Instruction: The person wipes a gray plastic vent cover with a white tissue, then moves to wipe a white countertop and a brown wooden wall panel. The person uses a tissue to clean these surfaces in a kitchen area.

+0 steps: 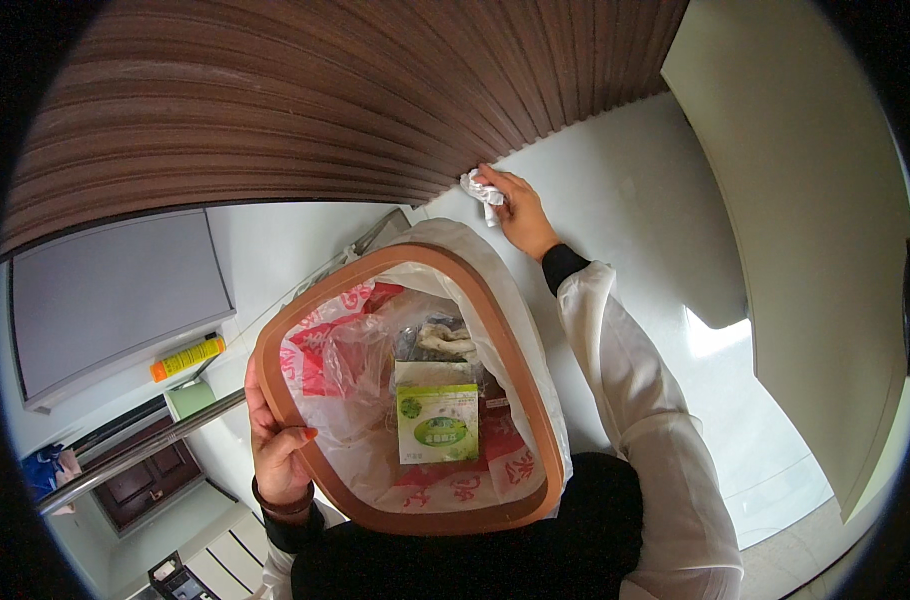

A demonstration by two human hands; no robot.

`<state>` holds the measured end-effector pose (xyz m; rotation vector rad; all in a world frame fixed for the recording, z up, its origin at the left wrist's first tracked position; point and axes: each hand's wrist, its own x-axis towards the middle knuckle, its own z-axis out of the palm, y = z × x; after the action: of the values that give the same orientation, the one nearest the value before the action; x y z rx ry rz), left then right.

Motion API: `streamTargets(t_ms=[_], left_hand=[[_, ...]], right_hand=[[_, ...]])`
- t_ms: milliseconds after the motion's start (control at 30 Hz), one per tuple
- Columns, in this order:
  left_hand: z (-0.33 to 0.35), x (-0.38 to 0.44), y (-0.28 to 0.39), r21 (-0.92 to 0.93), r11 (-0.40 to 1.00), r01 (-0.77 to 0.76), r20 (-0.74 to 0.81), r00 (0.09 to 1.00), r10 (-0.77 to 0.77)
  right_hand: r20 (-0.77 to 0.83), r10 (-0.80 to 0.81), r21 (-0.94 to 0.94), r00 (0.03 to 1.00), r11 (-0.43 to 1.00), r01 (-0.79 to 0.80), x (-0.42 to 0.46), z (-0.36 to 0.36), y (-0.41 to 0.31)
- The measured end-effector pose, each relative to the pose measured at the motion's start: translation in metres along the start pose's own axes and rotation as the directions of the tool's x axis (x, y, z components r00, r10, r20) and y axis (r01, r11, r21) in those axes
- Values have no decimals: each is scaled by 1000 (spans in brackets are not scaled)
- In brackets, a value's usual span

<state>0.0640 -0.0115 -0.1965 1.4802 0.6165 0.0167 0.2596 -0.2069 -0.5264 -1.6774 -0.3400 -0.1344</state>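
My left hand [278,442] grips the left side of a lined trash bin's brown plastic rim [542,420], its thumb over the edge. The bin is held against my body. Inside the plastic bag liner [365,480] lie a green and white carton [437,420], clear crumpled plastic [357,349], red and white printed wrapping and a pale crumpled item [447,339]. My right hand [522,214] is beyond the bin, its fingers closed on a crumpled white tissue [485,196] at the lower edge of a brown ribbed panel [312,112], over the glossy white floor.
A large pale panel [792,225] stands at the right. At the left are a grey panel [121,292], a yellow and orange tube [188,358], a light green container [190,397] and a metal rail [139,450]. A brown door [147,472] shows at the lower left.
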Motion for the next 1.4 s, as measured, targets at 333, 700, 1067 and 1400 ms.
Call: streamTargets(t_ms=[333, 700, 1067, 1400], left_hand=[[1, 0, 0, 12, 1000, -9, 9, 1000, 9], [6, -1, 3, -9, 999, -44, 25, 999, 44], [1, -1, -6, -59, 990, -126, 78, 988, 130], [-15, 8, -10, -126, 977, -174, 212, 957, 198]], right_hand=[[58, 79, 84, 995, 993, -83, -1, -1, 3], [73, 325, 496, 943, 809, -317, 0, -14, -6], [-444, 109, 466, 889, 876, 126, 33, -75, -104], [-575, -161, 222, 802, 913, 342, 44, -93, -208]])
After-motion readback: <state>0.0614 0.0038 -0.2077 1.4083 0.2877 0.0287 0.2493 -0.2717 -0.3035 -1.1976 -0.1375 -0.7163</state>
